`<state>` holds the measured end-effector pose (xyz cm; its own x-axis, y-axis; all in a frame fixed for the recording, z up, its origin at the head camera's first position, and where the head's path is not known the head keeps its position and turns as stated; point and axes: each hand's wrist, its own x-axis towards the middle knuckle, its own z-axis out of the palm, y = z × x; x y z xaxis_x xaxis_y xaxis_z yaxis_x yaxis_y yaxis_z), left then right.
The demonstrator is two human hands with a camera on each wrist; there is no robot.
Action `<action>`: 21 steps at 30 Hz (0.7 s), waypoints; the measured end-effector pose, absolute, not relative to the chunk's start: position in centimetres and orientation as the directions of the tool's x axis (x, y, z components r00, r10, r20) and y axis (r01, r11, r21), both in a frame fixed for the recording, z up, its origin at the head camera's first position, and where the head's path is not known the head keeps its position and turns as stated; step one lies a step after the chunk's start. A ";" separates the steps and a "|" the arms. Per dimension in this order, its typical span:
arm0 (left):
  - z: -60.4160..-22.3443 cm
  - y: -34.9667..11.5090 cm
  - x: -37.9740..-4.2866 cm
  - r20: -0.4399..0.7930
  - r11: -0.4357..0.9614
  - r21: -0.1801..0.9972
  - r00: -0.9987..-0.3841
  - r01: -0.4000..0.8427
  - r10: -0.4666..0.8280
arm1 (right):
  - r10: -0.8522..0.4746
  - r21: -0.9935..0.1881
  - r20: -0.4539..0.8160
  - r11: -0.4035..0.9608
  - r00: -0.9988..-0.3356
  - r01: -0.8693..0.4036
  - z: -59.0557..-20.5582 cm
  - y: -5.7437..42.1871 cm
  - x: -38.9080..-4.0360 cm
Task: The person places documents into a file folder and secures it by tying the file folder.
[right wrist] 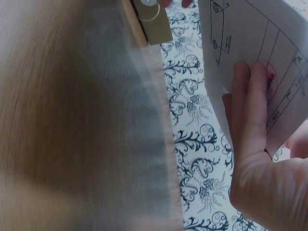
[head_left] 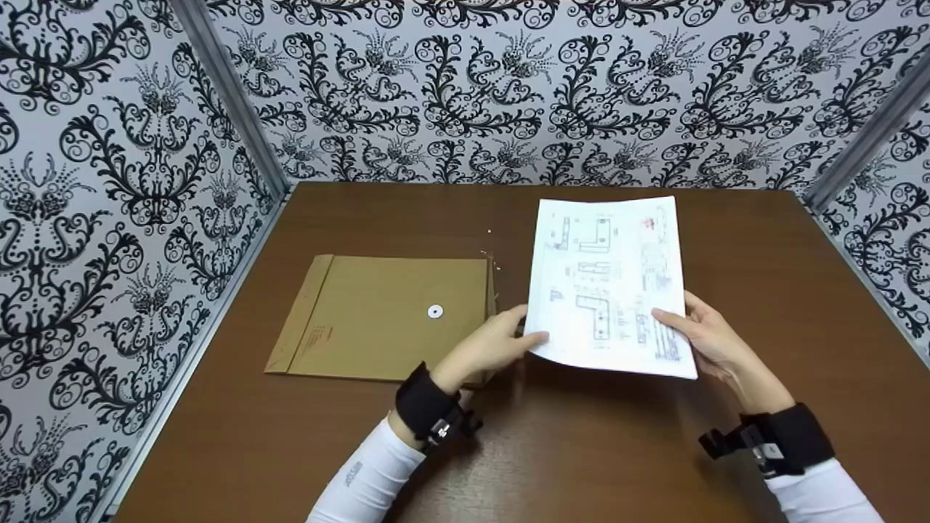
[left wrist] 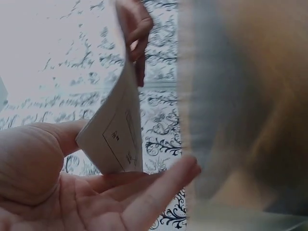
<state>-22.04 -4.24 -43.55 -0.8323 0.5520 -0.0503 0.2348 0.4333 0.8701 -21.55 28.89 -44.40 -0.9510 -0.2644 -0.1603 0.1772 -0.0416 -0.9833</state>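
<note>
Both hands hold up a stack of paper sheets (head_left: 607,283) printed with technical drawings, over the right half of the table. My left hand (head_left: 501,338) pinches the lower left edge, thumb on the printed face and fingers beneath. On the right edge, my right hand (head_left: 701,330) grips the sheets with its thumb on top; the right wrist view shows its fingers (right wrist: 257,101) spread against the underside, which also bears print and a red mark. Left of the papers lies a flat brown kraft document envelope (head_left: 385,319) with a round white button (head_left: 435,311); the left forearm overlaps its lower right corner.
The brown wooden table (head_left: 567,443) meets black-and-white patterned walls (head_left: 465,94) at the back and sides. Small white bits (head_left: 489,231) lie near the envelope's right end. Each wrist wears a black strap (head_left: 425,403) with a camera.
</note>
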 end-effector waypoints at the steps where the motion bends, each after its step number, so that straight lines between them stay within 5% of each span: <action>1: -43.5 -4.4 -22.2 -0.053 0.398 0.893 -0.827 0.212 0.559 | -0.268 -0.984 -0.155 -0.041 -0.951 0.172 -44.4 28.7 -21.6; 13: -44.3 -6.2 -23.8 -0.157 0.038 0.986 -0.820 -0.164 0.551 | -0.279 -0.976 -0.164 -0.091 -0.946 0.196 -43.9 26.6 -21.9; 21: -44.4 -7.6 -24.4 -0.140 -0.034 0.981 -0.817 -0.192 0.559 | -0.270 -0.977 -0.173 -0.079 -0.947 0.201 -44.0 25.7 -22.2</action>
<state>-24.40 -7.61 -44.36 -0.8173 0.5589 -0.1400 -0.1915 -0.0344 0.9809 -22.25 25.65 -44.01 -0.9471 -0.2704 -0.1727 0.2006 -0.0787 -0.9765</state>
